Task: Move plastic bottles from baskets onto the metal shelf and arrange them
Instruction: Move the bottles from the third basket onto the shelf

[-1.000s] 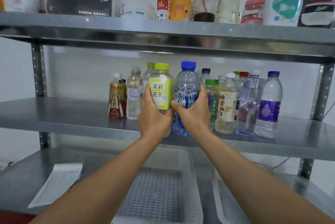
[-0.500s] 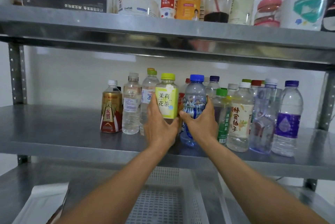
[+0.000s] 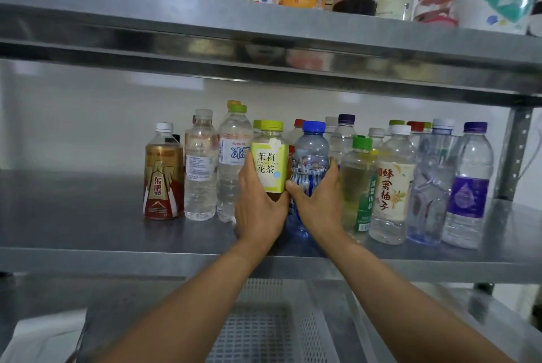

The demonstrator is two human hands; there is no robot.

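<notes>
Both hands are reaching deeper over the shelf [image 3: 88, 216] than a second ago, carrying two bottles from its front edge into the gap in the row, and the view is sitting closer. The left hand [image 3: 259, 210] is wrapping the lower half of the tea bottle [image 3: 271, 163]. The right hand [image 3: 318, 204] is gripping the blue-cap bottle [image 3: 312, 154]. These two are standing side by side between the clear bottle [image 3: 234, 157] and the green-cap bottle [image 3: 356, 180]. Fingers are hiding the tea bottle's base, so I cannot tell whether it is resting on the metal yet.

As I am judging it, the row is packed tight and many of the bottles are looking empty and light. Pushing further could be nudging the back row or tipping a neighbour, and one fall could be spreading along the line. Pulling fingers out of such narrow gaps could be dragging a bottle over too.
</notes>
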